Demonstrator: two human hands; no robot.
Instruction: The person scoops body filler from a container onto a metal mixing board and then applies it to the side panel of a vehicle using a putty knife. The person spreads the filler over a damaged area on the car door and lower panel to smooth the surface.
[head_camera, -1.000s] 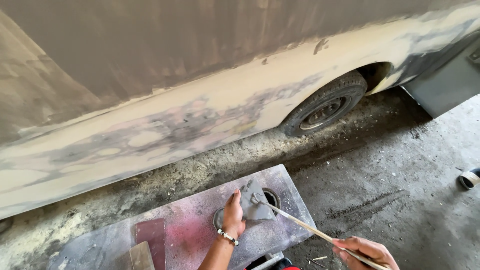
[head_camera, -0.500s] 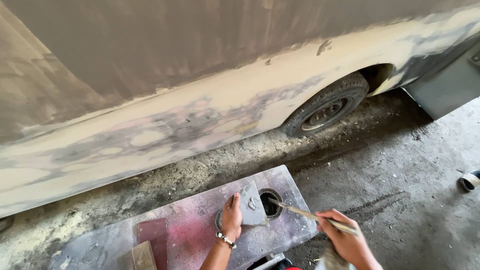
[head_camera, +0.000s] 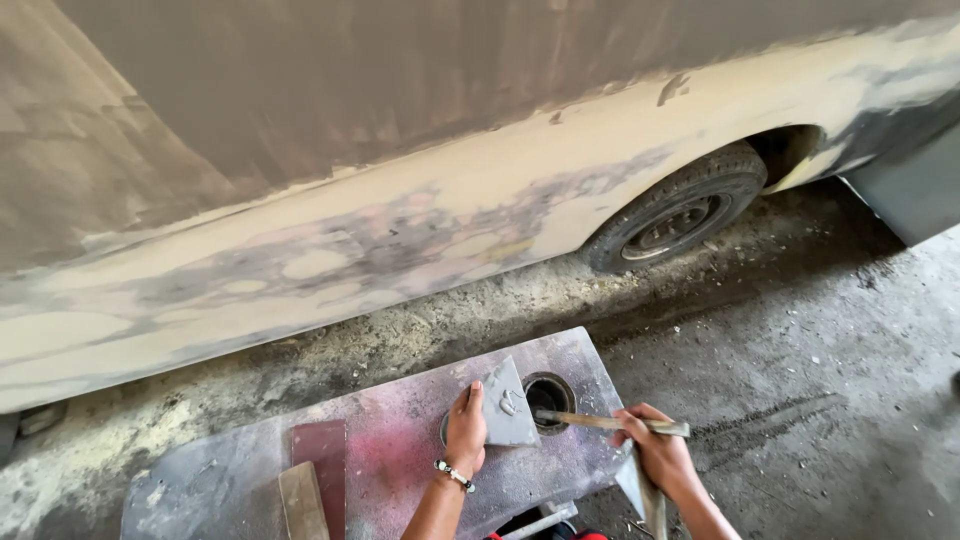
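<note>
Wooden and thin, the stick lies nearly level in the head view, its long axis running left to right, its far tip pointing into the round can sunk in the stained surface. The right hand has its fingers clamped round the stick's near end, right of the can. The left hand presses the grey spreader with fingers together, just left of the can.

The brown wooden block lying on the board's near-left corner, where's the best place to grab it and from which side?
Grip the wooden block across its long side faces, coming from above. It lies flat and clear of both hands, though its near end is cut off by the picture edge.
</note>
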